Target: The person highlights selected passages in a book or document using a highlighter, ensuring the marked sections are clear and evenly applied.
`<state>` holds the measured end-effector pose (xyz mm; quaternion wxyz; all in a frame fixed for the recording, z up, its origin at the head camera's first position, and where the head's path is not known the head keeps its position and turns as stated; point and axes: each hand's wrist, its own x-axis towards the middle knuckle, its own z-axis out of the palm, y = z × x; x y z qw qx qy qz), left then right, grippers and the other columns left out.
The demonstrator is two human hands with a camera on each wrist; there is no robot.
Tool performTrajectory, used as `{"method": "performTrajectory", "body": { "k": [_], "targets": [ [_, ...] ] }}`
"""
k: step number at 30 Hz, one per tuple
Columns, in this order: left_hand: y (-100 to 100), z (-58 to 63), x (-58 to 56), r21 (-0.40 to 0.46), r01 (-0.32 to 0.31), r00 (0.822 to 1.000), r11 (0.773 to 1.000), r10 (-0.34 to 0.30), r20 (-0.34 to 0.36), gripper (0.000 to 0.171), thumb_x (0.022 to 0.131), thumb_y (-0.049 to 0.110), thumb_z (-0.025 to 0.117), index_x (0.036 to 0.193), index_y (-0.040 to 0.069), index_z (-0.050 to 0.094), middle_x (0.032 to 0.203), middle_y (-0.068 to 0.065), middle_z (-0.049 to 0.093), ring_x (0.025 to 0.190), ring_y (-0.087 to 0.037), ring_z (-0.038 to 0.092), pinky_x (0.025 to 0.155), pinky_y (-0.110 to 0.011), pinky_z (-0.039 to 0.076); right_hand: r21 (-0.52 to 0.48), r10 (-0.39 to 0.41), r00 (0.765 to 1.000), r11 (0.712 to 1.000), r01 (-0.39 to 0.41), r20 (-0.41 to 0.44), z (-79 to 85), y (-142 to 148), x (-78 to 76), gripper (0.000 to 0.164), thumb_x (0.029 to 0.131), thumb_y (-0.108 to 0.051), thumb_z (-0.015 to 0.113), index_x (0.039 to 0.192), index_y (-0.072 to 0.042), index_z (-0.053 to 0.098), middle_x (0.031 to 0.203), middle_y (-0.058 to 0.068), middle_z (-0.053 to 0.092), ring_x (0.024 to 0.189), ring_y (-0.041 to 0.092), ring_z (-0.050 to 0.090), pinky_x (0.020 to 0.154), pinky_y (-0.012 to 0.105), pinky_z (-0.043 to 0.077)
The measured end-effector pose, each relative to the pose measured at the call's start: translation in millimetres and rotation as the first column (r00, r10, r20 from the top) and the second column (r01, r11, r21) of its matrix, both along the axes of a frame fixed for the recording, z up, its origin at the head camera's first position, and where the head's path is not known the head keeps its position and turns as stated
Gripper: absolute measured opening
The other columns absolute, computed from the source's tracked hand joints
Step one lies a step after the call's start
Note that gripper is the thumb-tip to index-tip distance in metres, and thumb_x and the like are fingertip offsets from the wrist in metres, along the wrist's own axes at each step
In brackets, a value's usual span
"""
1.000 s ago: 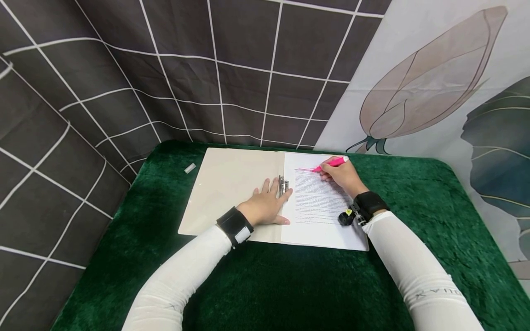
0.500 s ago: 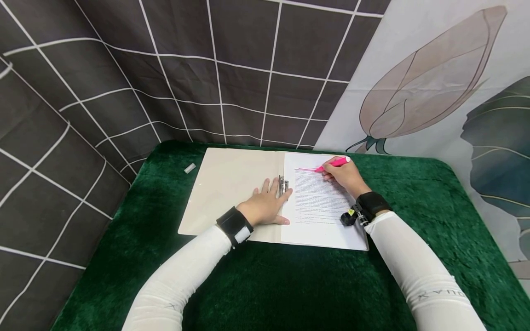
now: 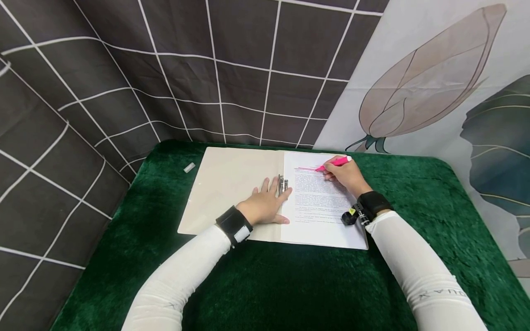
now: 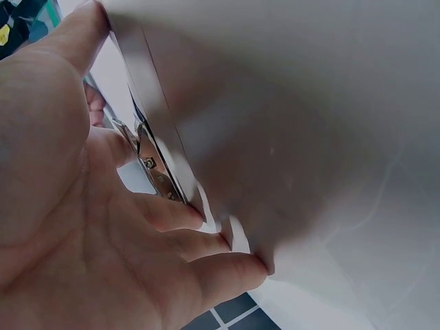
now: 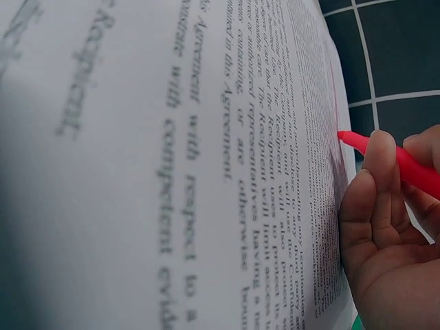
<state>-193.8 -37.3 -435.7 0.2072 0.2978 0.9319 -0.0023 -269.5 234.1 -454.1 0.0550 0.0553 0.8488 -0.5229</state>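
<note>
An open cream folder lies on the table, with printed paper on its right side. My right hand pinches a pink highlighter. Its tip meets the page near the top lines, beside a pink stroke. In the right wrist view the highlighter sits between thumb and fingers, and the stroke runs along the text. My left hand rests with spread fingers across the folder's spine, next to the metal clip. In the left wrist view the fingertips touch the folder around that clip.
Green plush cloth covers the table. A small whitish piece lies left of the folder. Behind the table hang a dark grid-patterned cloth and a pale cloth with a leaf print.
My right hand has slid slightly to the right with the highlighter, and the pink stroke on the page is a little longer. The left hand has stayed in place.
</note>
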Motion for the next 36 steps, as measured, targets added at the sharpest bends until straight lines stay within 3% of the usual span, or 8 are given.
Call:
{"method": "performTrajectory", "body": {
  "k": [16,36],
  "targets": [
    [-1.2,1.2,1.0,0.012,-0.003,1.0,1.0,0.003,0.005,0.098,0.084,0.07,0.051,0.158,0.024,0.007,0.161,-0.027,-0.004,0.143,-0.05,0.002,0.109,-0.065,0.027,0.005,-0.013,1.0,1.0,0.013,0.018,1.2,5.0,-0.4,0.029,0.093,-0.025,0.065,0.105,0.001,0.065,0.081,0.007,0.072,0.058,0.007,0.064,0.054,0.016,0.053],
    [-0.6,0.9,0.6,0.007,0.005,1.0,1.0,-0.005,-0.008,0.097,0.084,0.07,0.051,0.158,0.022,0.009,0.161,-0.027,-0.003,0.143,-0.051,0.004,0.108,-0.065,0.028,0.013,-0.009,1.0,1.0,0.01,-0.015,-1.4,11.3,1.1,0.03,0.093,-0.025,0.065,0.105,0.003,0.066,0.074,-0.001,0.069,0.058,0.006,0.063,0.054,0.015,0.053]
  ]
}}
